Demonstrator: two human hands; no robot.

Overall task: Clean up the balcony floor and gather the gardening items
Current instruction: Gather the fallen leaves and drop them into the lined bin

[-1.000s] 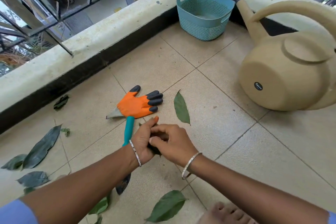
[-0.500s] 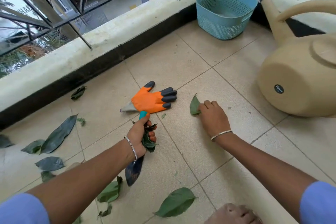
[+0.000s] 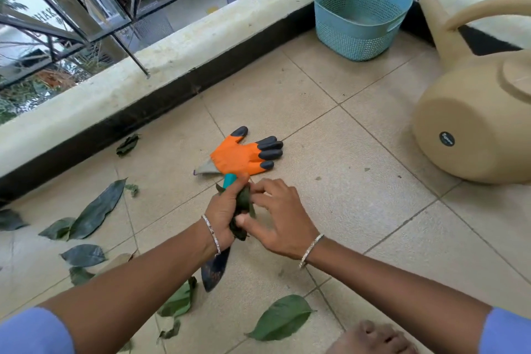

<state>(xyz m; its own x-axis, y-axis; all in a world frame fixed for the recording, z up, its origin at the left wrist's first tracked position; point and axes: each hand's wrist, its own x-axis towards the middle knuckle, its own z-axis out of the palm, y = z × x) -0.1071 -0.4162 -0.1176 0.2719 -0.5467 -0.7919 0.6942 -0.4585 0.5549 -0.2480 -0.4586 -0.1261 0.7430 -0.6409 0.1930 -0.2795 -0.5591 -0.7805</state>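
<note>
Left hand (image 3: 222, 210) is wrapped tight around the teal handle of a trowel (image 3: 215, 269), with a wad of dark leaves (image 3: 244, 201) squashed in the same grip. The trowel's blade points back toward the person, low over the tiled floor (image 3: 344, 195). Right hand (image 3: 280, 221) is right up against it, fingers spread and loose, thumb and index tip touching the wad. It's not really closed around anything.

Closest to the camera there's a bare foot (image 3: 370, 336) at the bottom edge, and just left of it a big green leaf (image 3: 280, 317) lying flat. Another crumpled green one (image 3: 179, 299) sits under the left forearm, next to the blade tip. More dark leaves (image 3: 96, 208) are scattered off to the left.

Just past the hands is an orange glove (image 3: 240, 154) with black fingertips, flat on the tile, fingers pointing right. The trowel handle's end is just about at its cuff.

Over on the right a beige watering can (image 3: 471, 129) lies tipped on its side. Beyond that, a teal basket (image 3: 350, 37) sits upright against the concrete ledge (image 3: 172, 52), with a metal railing (image 3: 115, 8) behind.
</note>
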